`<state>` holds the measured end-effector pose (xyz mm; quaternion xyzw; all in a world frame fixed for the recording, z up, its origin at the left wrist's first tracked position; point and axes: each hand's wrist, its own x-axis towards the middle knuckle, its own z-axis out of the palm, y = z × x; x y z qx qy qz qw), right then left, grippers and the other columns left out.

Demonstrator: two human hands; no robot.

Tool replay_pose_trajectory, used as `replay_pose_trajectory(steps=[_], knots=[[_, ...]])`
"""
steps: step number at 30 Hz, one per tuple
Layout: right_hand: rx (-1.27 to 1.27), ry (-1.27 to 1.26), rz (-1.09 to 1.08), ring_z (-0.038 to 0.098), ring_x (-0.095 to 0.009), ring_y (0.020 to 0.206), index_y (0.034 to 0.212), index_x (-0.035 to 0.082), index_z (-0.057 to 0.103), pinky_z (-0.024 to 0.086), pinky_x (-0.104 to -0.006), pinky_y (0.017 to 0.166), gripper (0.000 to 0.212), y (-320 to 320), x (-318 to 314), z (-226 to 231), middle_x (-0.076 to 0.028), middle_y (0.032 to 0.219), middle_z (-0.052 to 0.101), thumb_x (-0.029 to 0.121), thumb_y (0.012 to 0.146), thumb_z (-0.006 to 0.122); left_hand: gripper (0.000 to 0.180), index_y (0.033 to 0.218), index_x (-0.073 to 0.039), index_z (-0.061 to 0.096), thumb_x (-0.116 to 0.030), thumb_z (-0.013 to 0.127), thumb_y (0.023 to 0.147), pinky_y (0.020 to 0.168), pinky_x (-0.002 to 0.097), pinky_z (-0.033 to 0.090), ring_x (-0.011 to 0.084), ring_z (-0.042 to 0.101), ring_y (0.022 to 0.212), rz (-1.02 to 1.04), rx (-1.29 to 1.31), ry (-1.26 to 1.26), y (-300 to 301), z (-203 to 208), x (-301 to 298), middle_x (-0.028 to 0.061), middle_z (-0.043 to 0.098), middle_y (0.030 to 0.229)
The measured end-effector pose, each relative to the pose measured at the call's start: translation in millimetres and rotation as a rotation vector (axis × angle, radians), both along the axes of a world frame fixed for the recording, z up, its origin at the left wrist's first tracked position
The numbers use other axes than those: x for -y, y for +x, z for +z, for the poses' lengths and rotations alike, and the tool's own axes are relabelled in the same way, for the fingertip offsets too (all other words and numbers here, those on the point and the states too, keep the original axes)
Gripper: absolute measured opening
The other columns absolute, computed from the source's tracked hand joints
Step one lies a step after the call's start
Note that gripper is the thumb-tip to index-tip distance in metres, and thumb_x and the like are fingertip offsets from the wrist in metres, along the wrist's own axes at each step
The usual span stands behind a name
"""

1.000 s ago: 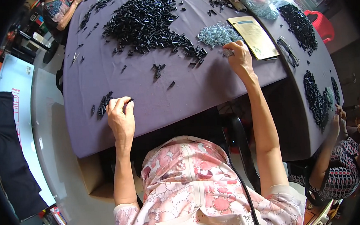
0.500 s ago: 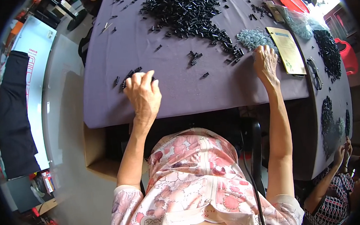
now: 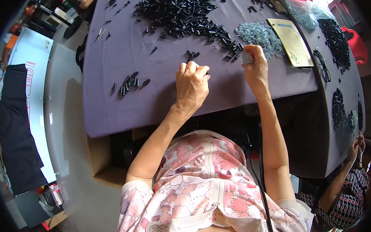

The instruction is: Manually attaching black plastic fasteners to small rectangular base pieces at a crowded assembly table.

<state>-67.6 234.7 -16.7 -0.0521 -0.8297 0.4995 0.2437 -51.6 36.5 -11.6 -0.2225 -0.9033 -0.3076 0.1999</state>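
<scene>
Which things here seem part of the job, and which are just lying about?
Seemingly in the job:
- black tubes, heaped beyond the left hand
- clear pieces, beside the right hand

Probably lying about:
- glasses
- red chair

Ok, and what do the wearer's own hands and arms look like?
The left hand and right hand are ungloved, with bare forearms and no visible watch. Short pink-and-white floral fabric sleeves end in pale hems. A thin black cable hangs down the matching floral top. A small grey patch shows at the right hand; whether it is worn is unclear.
</scene>
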Motion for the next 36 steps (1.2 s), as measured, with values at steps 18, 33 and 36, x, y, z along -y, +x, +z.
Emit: replay_pose_trajectory(steps=[18,33,36], knots=[[-0.080,-0.353,-0.038,0.052,-0.007,0.068,0.099,0.003,0.059,0.045,-0.0218,0.062,0.022,-5,-22,-18,-0.001,0.079,0.059,-0.008,0.080,0.054,0.012,0.075,-0.014,0.065,-0.022,0.072,0.070,0.072,0.0405,0.039,0.0248,0.053,0.086,0.033,-0.071,-0.117,-47,-7,-93,0.0042,0.059,0.080],[0.095,-0.255,0.442,0.059,-0.018,0.078,0.094,0.001,0.060,0.047,-0.0275,0.069,0.039,22,32,17,-0.008,0.083,0.058,-0.019,0.064,0.045,0.006,0.086,-0.002,0.061,-0.002,0.065,0.081,0.052,0.0184,0.043,0.0040,0.054,0.059,-0.092,0.548,0.697,-4,10,-15,-0.0004,0.062,0.069],[-0.010,-0.062,0.478,0.060,-0.026,0.078,0.092,0.001,0.060,0.047,-0.0297,0.067,0.037,26,42,22,-0.011,0.083,0.058,-0.017,0.062,0.048,0.007,0.085,-0.002,0.060,-0.001,0.065,0.081,0.052,0.0188,0.044,0.0046,0.054,0.059,-0.097,0.561,0.752,1,4,-6,0.0003,0.062,0.070]])
